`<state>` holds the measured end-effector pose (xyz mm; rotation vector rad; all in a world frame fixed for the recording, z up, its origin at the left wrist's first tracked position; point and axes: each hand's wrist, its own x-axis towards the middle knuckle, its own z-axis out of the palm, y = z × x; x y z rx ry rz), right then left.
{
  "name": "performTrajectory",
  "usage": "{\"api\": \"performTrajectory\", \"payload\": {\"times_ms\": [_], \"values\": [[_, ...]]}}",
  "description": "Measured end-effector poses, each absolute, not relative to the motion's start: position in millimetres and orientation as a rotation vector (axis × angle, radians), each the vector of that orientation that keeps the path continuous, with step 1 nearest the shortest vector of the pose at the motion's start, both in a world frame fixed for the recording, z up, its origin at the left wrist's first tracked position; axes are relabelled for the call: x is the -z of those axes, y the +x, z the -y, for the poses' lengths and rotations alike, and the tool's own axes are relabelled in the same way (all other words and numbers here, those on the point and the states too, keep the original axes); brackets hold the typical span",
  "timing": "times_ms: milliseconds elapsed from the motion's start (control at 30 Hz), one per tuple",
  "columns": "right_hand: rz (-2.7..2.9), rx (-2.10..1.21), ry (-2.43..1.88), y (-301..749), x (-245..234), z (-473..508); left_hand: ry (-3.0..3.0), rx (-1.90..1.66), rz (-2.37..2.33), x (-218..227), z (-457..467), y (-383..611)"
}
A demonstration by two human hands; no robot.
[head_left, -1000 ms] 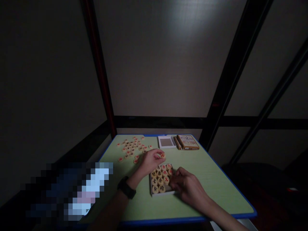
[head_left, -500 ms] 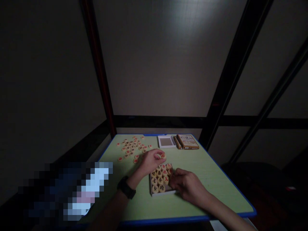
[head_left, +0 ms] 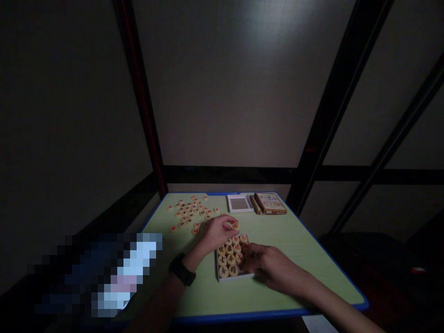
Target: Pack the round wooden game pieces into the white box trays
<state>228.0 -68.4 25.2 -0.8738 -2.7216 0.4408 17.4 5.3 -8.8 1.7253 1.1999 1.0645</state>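
My left hand (head_left: 218, 231), with a dark watch (head_left: 183, 270) on its wrist, pinches a round Chinese chess piece (head_left: 236, 226) marked in red, just above the far side of a shallow box (head_left: 237, 279). Inside the box, chess pieces (head_left: 231, 260) with black and red characters lie in rows. My right hand (head_left: 272, 263) reaches over the right side of the box with its fingers drawn together. Those fingertips are in shadow among the pieces, so what they hold, if anything, cannot be made out. Part of the near right of the box is hidden by this hand.
Many loose chess pieces (head_left: 189, 212) are scattered over the far left of the green table (head_left: 305, 282). At the back stands a white open tray (head_left: 239, 204), beside stacked brown-edged boxes (head_left: 270, 203). A blurred-out bright patch (head_left: 132, 273) covers the lower left.
My right hand has shifted slightly, its fingers moving at the right side of the box. The left hand keeps the chess piece in almost the same spot.
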Motion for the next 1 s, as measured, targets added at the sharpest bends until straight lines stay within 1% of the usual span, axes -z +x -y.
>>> {"api": "performTrajectory", "payload": {"times_ms": [233,333,467,800,1000], "values": [[2.659,-0.565,-0.848,233,-32,66,1.664,-1.077,-1.133,9,-6,18],[2.498,-0.526,-0.891,236,-37,62,1.605,-1.056,-1.052,8,-5,18],[2.373,-0.469,-0.837,238,-42,53,1.538,-0.929,-0.884,6,-2,15],[2.522,-0.642,-0.755,229,-39,49,1.637,-0.475,-0.73,-13,14,7],[2.562,-0.694,-0.765,226,-47,54,1.671,-0.44,-0.678,-16,18,8]]}}
